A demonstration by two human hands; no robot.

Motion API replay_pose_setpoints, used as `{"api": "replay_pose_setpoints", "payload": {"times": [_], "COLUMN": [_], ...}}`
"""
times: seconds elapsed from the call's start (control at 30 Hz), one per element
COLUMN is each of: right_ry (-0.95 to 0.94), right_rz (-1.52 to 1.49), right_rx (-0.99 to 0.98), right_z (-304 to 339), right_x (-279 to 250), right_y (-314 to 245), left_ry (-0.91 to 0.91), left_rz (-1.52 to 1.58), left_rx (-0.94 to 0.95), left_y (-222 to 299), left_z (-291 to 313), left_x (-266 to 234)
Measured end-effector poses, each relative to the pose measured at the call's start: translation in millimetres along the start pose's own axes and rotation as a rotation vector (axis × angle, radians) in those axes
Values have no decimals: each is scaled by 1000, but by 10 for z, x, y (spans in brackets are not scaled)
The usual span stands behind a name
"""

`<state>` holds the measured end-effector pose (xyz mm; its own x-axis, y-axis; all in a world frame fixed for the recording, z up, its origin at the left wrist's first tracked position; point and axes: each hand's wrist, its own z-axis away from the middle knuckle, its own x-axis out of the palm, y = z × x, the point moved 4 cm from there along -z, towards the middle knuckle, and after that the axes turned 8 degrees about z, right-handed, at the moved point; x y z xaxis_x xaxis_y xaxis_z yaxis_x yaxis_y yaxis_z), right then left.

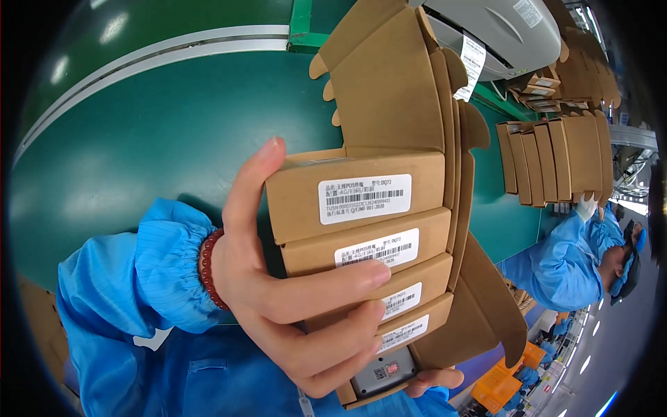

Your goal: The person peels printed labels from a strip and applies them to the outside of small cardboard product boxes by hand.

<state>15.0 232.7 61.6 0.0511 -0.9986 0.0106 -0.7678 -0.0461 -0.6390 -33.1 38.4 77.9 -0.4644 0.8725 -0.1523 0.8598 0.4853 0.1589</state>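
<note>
A stack of brown cardboard boxes (361, 163) with white barcode labels (365, 198) fills the middle of the view. Their lids stand open, with a tall flap (389, 90) rising at the far side. My left hand (278, 299) is closed around the stack from the left, its fingers lying across the labels. At the bottom, a grey device (383, 372) with a small code sticker shows in the lowest box. My right hand (436, 379) grips the stack's lower right edge; only some of its fingers show, the rest hidden behind the cardboard.
The green tabletop (174, 132) has a metal rail (208, 42) along its far side. A grey-white label printer (493, 35) with a printed strip (472, 62) hanging out stands beyond the stack. More boxes (556, 160), a co-worker in blue (556, 260) and orange crates (497, 389) are to the right.
</note>
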Motion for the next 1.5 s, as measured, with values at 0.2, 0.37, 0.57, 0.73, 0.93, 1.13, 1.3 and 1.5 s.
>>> {"api": "replay_pose_setpoints", "payload": {"times": [0.2,0.37,0.57,0.73,0.93,1.13,1.3,1.5], "right_ry": [47,102,91,-167,-196,-168,-213,215], "right_rz": [9,34,242,200,186,189,172,260], "right_rx": [-19,-57,89,147,356,354,363,167], "right_z": [-111,-200,-253,-481,-549,-558,-523,-151], "right_x": [16,25,27,103,152,135,133,55], "right_y": [13,-44,-75,26,114,117,127,-113], "left_ry": [11,-8,-34,-89,-159,-167,-122,-37], "left_rz": [-2,10,23,7,-25,-20,-32,-8], "left_rx": [-22,-32,-35,-34,0,11,1,-4], "left_y": [-4,11,18,14,4,0,-2,-9], "left_z": [13,9,-4,-10,-14,-4,55,89], "left_x": [10,7,-12,-46,-84,-55,-51,-51]}}
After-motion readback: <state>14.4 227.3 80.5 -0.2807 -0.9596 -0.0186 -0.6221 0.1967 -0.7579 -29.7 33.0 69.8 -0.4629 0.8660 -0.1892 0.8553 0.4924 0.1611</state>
